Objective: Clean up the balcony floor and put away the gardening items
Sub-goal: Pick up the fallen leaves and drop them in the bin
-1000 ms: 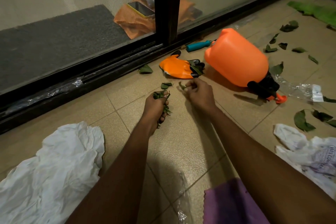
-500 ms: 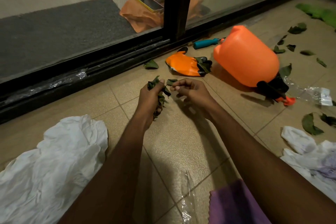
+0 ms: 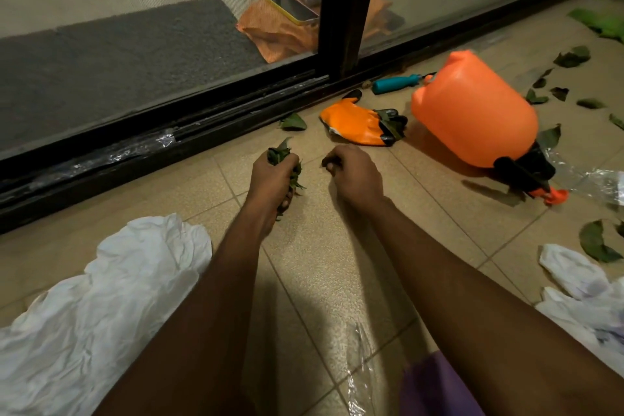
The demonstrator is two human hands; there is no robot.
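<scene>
My left hand (image 3: 273,181) grips a bunch of green leaves (image 3: 279,154) just above the tiled floor, near the sliding door track. My right hand (image 3: 355,176) hovers beside it with its fingers curled, and I see nothing in it. A single leaf (image 3: 293,121) lies by the track ahead of my hands. An orange glove (image 3: 353,125) with leaves on its dark fingers lies further right. Beyond it an orange sprayer (image 3: 472,111) lies on its side, and a teal-handled tool (image 3: 395,84) lies behind that. More leaves (image 3: 596,243) are scattered at the right.
A crumpled white bag (image 3: 101,297) lies at the lower left and another white bag (image 3: 580,287) at the right. A purple cloth (image 3: 435,388) and clear plastic wrap (image 3: 358,375) are near my arms. The dark door frame (image 3: 347,10) and track (image 3: 169,142) bound the floor ahead.
My right hand picked a leaf off the floor and passed it into the bunch in my left hand. It has now drawn back to the right, and both hands have risen slightly.
</scene>
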